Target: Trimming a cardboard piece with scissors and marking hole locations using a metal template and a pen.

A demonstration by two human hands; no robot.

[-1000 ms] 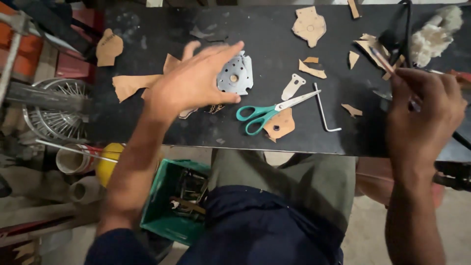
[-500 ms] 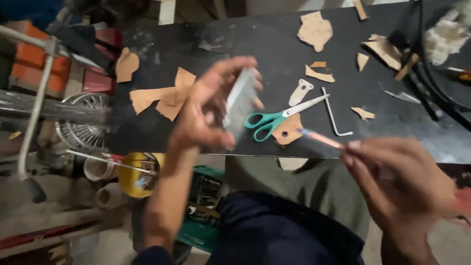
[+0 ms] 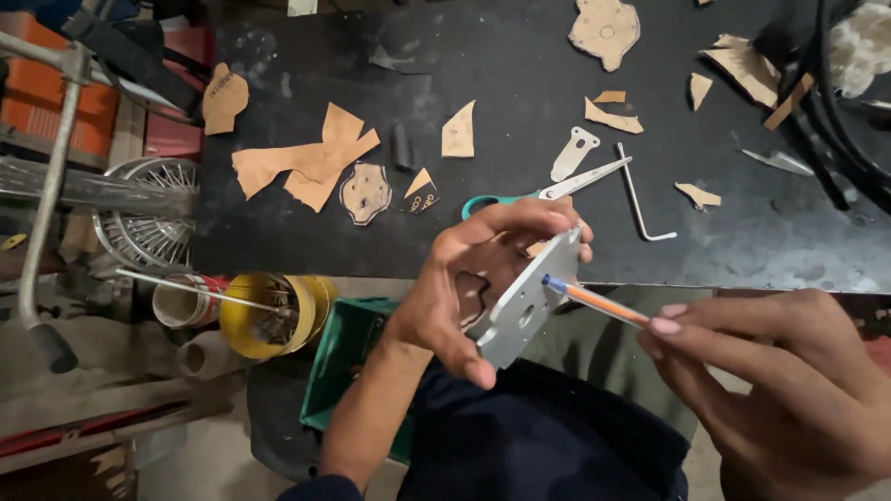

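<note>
A black workbench [image 3: 520, 56] filled the upper part of the view, scuffed and strewn with tan offcuts of thin sheet, and below its near edge lay a cluttered floor with a green crate [image 3: 343, 357] and a yellow tin [image 3: 269, 315] full of rods. The left hand [image 3: 469, 288] was closed around a flat metal plate [image 3: 527, 301], thumb under its lower end and fingers [image 3: 543, 218] curled over the top, holding it tilted on edge just off the near edge of the bench, above the lap. The right hand [image 3: 789, 390] pinched an orange pen [image 3: 594, 301] between thumb and fingertips, its blue tip touching the plate's face near the upper end, beside one of the holes.

A dark cut-out shape [image 3: 471, 295] showed behind the plate against the left palm; whether it was pressed flat to the metal could not be told. To mark well, the plate would want a firm, unmoving grip, with the pen held steeply so the tip followed the hole or edge closely and did not wander. Resting the plate's lower end on the knee or on the bench edge would probably steady it better than holding it in the air.

On the bench, near its near edge, lay teal-handled scissors [image 3: 548, 192], a bent hex key [image 3: 640, 199] just beside them and a small metal tab [image 3: 574, 153]. A finished tan cut-out [image 3: 365, 193] lay toward the left, and another [image 3: 605, 30] near the far edge.
</note>
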